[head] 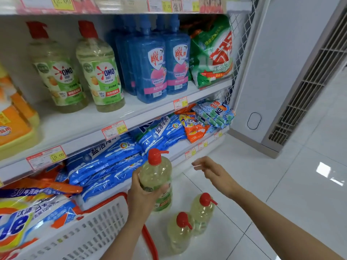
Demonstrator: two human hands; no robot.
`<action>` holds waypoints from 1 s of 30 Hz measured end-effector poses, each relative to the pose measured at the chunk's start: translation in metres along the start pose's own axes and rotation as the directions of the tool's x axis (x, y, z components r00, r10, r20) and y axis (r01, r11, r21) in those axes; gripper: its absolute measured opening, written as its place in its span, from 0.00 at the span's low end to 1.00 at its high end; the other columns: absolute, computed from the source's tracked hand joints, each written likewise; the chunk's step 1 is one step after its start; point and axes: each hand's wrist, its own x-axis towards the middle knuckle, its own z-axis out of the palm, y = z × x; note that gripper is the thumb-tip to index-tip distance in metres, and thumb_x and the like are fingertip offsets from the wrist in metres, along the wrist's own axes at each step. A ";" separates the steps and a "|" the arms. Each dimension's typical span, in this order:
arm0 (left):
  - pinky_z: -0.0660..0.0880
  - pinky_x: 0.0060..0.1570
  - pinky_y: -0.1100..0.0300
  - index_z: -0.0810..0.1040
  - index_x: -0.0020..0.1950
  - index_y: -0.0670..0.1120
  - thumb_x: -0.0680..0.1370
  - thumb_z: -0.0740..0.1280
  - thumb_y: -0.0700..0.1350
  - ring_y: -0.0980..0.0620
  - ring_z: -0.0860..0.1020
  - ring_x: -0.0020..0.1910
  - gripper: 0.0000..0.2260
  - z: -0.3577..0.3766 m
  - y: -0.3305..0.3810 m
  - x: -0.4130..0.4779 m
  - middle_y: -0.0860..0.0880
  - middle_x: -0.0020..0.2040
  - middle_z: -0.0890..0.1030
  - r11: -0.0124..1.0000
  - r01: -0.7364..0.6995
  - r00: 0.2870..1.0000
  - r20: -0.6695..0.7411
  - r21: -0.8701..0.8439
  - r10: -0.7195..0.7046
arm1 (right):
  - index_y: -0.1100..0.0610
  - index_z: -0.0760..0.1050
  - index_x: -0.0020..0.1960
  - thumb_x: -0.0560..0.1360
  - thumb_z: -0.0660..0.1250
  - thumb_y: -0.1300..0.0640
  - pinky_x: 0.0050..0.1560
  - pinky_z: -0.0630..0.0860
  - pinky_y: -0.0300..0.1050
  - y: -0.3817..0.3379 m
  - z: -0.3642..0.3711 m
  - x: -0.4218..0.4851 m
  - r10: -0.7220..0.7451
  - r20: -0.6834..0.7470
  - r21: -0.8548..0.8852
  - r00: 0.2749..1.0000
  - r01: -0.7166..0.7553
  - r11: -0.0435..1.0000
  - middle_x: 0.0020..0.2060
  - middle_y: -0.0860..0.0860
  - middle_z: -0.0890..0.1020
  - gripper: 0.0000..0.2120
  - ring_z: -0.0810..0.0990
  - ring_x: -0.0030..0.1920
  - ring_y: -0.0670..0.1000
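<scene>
One red-capped, clear yellow-green plastic detergent bottle (155,177) is gripped by left hand (142,194); right hand (210,168) hovers, fingers relaxed apart.

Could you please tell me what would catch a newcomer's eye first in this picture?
First, the left hand gripping a yellow-green bottle with a red pump cap, low in front of the shelves, with the right hand open beside it. Next, two like bottles standing on the floor below, right of a white basket with a red rim.

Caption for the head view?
Left hand grips a red-capped bottle by store shelves; right hand open; two more bottles on floor.
</scene>
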 end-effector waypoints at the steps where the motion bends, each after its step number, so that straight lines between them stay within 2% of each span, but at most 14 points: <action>1: 0.78 0.52 0.48 0.70 0.59 0.63 0.50 0.79 0.65 0.54 0.80 0.51 0.39 -0.002 0.002 -0.001 0.61 0.52 0.80 1.000 -0.007 1.000 0.000 -0.015 0.007 | 0.55 0.70 0.63 0.76 0.60 0.64 0.64 0.72 0.47 0.022 -0.003 -0.010 0.106 0.004 -0.072 0.994 -0.105 0.992 0.63 0.48 0.77 0.16 0.76 0.66 0.51; 3: 0.79 0.52 0.48 0.70 0.60 0.61 0.51 0.79 0.65 0.55 0.81 0.51 0.40 -0.005 0.004 -0.004 0.60 0.52 0.81 1.000 -0.022 1.000 0.007 -0.021 0.022 | 0.53 0.67 0.65 0.77 0.67 0.64 0.64 0.72 0.46 0.061 -0.001 -0.030 0.295 0.063 -0.138 0.953 -0.284 0.949 0.66 0.47 0.73 0.20 0.72 0.69 0.52; 4: 0.79 0.52 0.48 0.70 0.61 0.60 0.51 0.80 0.64 0.57 0.81 0.50 0.41 -0.006 0.005 -0.005 0.59 0.52 0.82 1.000 -0.026 1.000 0.009 -0.019 0.026 | 0.51 0.67 0.66 0.75 0.71 0.62 0.62 0.72 0.41 0.076 0.004 -0.038 0.335 0.090 -0.158 0.938 -0.318 0.935 0.66 0.47 0.73 0.23 0.72 0.69 0.52; 6: 0.79 0.52 0.49 0.71 0.61 0.60 0.51 0.80 0.63 0.58 0.82 0.49 0.41 -0.008 0.009 -0.008 0.58 0.52 0.82 0.999 -0.027 1.000 0.008 -0.019 0.027 | 0.50 0.70 0.66 0.70 0.78 0.58 0.56 0.68 0.30 0.097 0.017 -0.044 0.299 0.045 -0.225 0.953 -0.282 0.933 0.63 0.45 0.77 0.28 0.74 0.66 0.50; 7: 0.79 0.53 0.49 0.71 0.62 0.60 0.51 0.80 0.63 0.58 0.82 0.50 0.41 -0.009 0.010 -0.009 0.58 0.52 0.82 0.999 -0.028 1.000 0.006 -0.022 0.028 | 0.51 0.73 0.65 0.68 0.80 0.57 0.55 0.67 0.27 0.102 0.024 -0.044 0.261 -0.027 -0.234 0.965 -0.260 0.937 0.62 0.44 0.77 0.29 0.75 0.64 0.47; 10: 0.79 0.53 0.47 0.71 0.61 0.60 0.51 0.81 0.62 0.56 0.81 0.51 0.41 -0.011 0.015 -0.012 0.59 0.52 0.82 0.998 -0.041 0.999 -0.008 -0.043 0.041 | 0.55 0.77 0.65 0.69 0.79 0.60 0.62 0.66 0.32 0.107 0.042 -0.041 0.189 -0.219 -0.175 0.957 -0.229 0.958 0.65 0.42 0.74 0.26 0.73 0.64 0.45; 13: 0.80 0.53 0.46 0.72 0.60 0.61 0.52 0.82 0.62 0.58 0.81 0.50 0.39 -0.015 0.017 -0.014 0.62 0.50 0.82 0.995 -0.057 0.998 -0.015 -0.080 0.056 | 0.49 0.77 0.59 0.71 0.77 0.60 0.53 0.70 0.28 0.113 0.050 -0.046 0.111 -0.244 -0.186 0.964 -0.158 0.970 0.54 0.42 0.82 0.19 0.80 0.58 0.49; 16: 0.80 0.54 0.49 0.72 0.60 0.65 0.52 0.82 0.60 0.61 0.81 0.51 0.39 -0.027 0.022 -0.013 0.64 0.53 0.81 0.988 -0.101 0.994 -0.039 -0.113 0.097 | 0.40 0.74 0.53 0.71 0.77 0.56 0.48 0.72 0.35 0.102 0.045 -0.050 0.038 -0.303 -0.236 0.952 -0.113 0.965 0.49 0.40 0.82 0.18 0.82 0.53 0.48; 19: 0.80 0.53 0.54 0.72 0.62 0.64 0.53 0.82 0.61 0.62 0.80 0.52 0.40 -0.042 0.039 -0.006 0.64 0.54 0.81 0.976 -0.182 0.981 -0.094 -0.116 0.172 | 0.37 0.74 0.52 0.72 0.76 0.50 0.46 0.74 0.39 0.065 0.027 -0.040 -0.057 -0.356 -0.288 0.933 -0.051 0.956 0.47 0.38 0.82 0.15 0.81 0.50 0.44; 22: 0.77 0.47 0.69 0.71 0.63 0.65 0.53 0.81 0.61 0.65 0.79 0.52 0.40 -0.057 0.068 0.002 0.67 0.55 0.79 0.952 -0.278 0.952 -0.172 -0.126 0.255 | 0.45 0.79 0.55 0.71 0.76 0.49 0.50 0.79 0.49 0.013 0.006 -0.021 -0.170 -0.383 -0.272 0.908 0.065 0.960 0.48 0.39 0.82 0.14 0.81 0.51 0.45; 23: 0.76 0.46 0.71 0.71 0.63 0.65 0.53 0.81 0.61 0.66 0.79 0.52 0.40 -0.063 0.079 0.004 0.67 0.54 0.79 0.943 -0.307 0.940 -0.198 -0.128 0.279 | 0.47 0.79 0.56 0.71 0.76 0.50 0.51 0.80 0.53 -0.007 0.001 -0.014 -0.197 -0.395 -0.230 0.898 0.111 0.967 0.48 0.41 0.83 0.14 0.81 0.52 0.47; 26: 0.75 0.47 0.70 0.70 0.63 0.65 0.54 0.83 0.59 0.66 0.77 0.54 0.40 -0.084 0.112 0.010 0.68 0.55 0.78 0.910 -0.396 0.898 -0.259 -0.120 0.356 | 0.51 0.80 0.56 0.71 0.74 0.48 0.51 0.81 0.57 -0.077 -0.007 0.000 -0.309 -0.416 -0.119 0.855 0.286 0.951 0.49 0.49 0.83 0.15 0.80 0.53 0.53; 30: 0.75 0.53 0.60 0.69 0.63 0.68 0.58 0.84 0.52 0.66 0.76 0.56 0.39 -0.116 0.148 0.018 0.68 0.57 0.77 0.868 -0.493 0.829 -0.332 -0.053 0.451 | 0.48 0.79 0.55 0.72 0.72 0.49 0.47 0.81 0.49 -0.162 -0.005 0.014 -0.483 -0.458 -0.088 0.746 0.503 0.860 0.48 0.48 0.83 0.12 0.82 0.51 0.50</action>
